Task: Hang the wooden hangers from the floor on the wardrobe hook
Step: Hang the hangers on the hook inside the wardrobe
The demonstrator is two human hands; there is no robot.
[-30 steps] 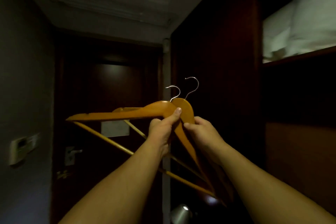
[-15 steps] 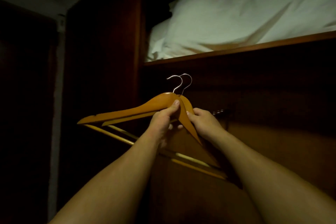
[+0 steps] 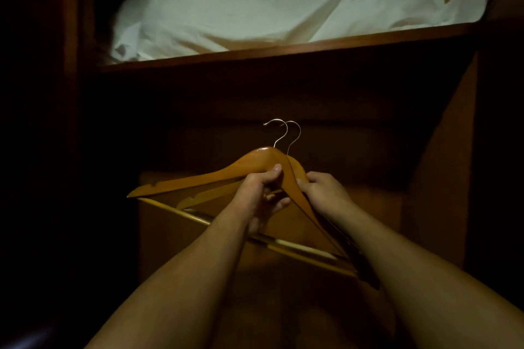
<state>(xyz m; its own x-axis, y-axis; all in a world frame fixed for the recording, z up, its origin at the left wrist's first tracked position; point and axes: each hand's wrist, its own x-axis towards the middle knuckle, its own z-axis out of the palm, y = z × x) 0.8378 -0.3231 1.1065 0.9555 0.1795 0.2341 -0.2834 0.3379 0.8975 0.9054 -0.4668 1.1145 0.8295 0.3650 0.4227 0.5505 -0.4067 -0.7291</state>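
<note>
I am watching the two wooden hangers [image 3: 224, 176] being held together in the air in front of the open wardrobe [image 3: 442, 178], below its shelf. Their necks are overlapping and their two metal hooks [image 3: 282, 133] are standing up side by side, touching nothing. The left hand [image 3: 259, 193] is gripping them just under the neck, with the thumb lying on the front face and the fingers curling round from behind. The right hand [image 3: 326, 193] is pinching the right shoulder just beside it, fingertips on the wood. The hangers' left arms are fanning slightly apart, and the crossbars are running down to the right behind the forearms.

Above, the shelf [image 3: 283, 49] is carrying a heap of white bedding [image 3: 269, 0], which is filling it from side to side and being cut off by the top edge. The space under the shelf is lying in deep shadow, too dark for me to tell what is in it, and the hangers' right ends are fading into that dark
</note>
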